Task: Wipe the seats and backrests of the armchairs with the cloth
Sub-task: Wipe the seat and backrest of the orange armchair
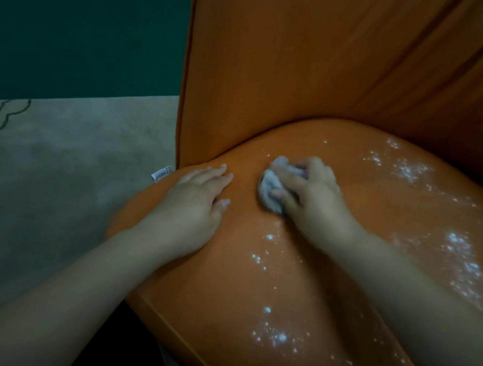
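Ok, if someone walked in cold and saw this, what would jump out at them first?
Probably the bright orange seat cushion filling the frame, scattered with white specks toward the front and along its right side. Next, the right hand pressing a crumpled white cloth onto the seat near the backrest, with the left hand resting flat beside it.

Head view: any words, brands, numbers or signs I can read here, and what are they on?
No text in this view can be read.
Small white tag at the left edge of the orange seat cushion, just beyond the left hand: dark print and a small symbol, too small and blurred to read.
Nothing printed shows on the backrest, the cloth under the right hand, or the carpet, which has only an outlined pattern.
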A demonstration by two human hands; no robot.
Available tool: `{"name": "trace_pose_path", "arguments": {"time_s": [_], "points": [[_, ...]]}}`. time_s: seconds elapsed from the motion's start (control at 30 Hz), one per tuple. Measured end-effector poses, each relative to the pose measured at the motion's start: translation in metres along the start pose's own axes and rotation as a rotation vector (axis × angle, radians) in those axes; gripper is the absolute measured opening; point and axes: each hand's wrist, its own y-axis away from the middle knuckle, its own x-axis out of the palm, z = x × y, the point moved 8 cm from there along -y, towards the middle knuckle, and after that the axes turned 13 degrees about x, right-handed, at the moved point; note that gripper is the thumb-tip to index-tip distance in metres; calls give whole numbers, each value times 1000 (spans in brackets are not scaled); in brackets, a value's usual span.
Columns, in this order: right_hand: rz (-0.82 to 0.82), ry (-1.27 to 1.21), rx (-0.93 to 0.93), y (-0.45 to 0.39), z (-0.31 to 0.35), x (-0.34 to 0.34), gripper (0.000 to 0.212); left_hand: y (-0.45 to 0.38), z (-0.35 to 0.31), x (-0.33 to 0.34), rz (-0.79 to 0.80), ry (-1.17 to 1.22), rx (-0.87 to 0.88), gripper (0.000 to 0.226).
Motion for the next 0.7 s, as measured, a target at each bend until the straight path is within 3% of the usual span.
{"name": "trace_pose_path", "arguments": {"time_s": [0.1, 0.27, 0.4, 0.5, 0.63, 0.7], "points": [[83, 26, -136, 31, -14, -5, 50, 5, 2, -3, -5, -38, 8, 51], [-38, 31, 216, 0, -58, -22, 43, 4, 1, -4, -20, -63, -22, 51], [11, -53, -14, 36, -1, 0, 45, 5, -1, -3, -33, -62, -46, 51], [121, 11, -167, 65, -3, -1, 51, 6, -1, -2, -21, -77, -36, 51], [18, 27, 93, 33, -45, -21, 46, 6, -4, 0, -30, -67, -57, 51], [-11, 0, 123, 31, -30, -14, 45, 5, -7, 1, -37, -74, -63, 50]]}}
